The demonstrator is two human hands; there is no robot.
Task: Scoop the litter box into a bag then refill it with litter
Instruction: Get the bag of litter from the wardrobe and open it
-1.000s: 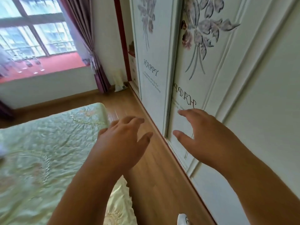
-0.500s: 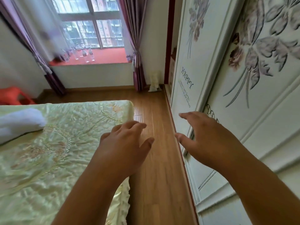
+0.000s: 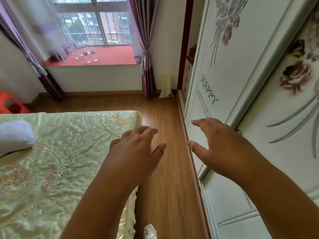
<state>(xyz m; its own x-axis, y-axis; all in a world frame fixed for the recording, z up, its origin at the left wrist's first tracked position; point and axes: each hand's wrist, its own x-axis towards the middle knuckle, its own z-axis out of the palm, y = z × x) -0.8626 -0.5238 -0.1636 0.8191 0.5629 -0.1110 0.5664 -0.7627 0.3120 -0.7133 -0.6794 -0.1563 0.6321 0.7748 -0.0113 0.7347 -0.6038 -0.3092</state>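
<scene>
Two bare hands are held out over a strip of brown wood-plank floor [image 3: 165, 169]: the left hand [image 3: 136, 152] above the edge of a pale green quilted satin bedspread [image 3: 51, 161], the right hand [image 3: 217, 149] beside a white wardrobe door printed with flowers and the word HAPPY [image 3: 224, 75]. Both hands are released, fingers loosely spread, and nothing is grasped. No litter box and no scoop are shown; a cream-coloured sack [image 3: 166, 87], possibly litter though this cannot be confirmed, is propped in the far corner by a plum curtain [image 3: 146, 57]. Also recorded: clear plastic bottles [image 3: 86, 52] on a red window ledge [image 3: 112, 56], an orange plastic stool [image 3: 12, 104], a white rolled cloth [image 3: 15, 135] on the bed, and a white shoe tip [image 3: 150, 232]. The task is judged not begun: scooping, bagging and refilling all remain, and the box has yet to be found. Against the frame half a second earlier, the view is swung further toward the window and down the aisle, while the hands keep the same spread pose.
</scene>
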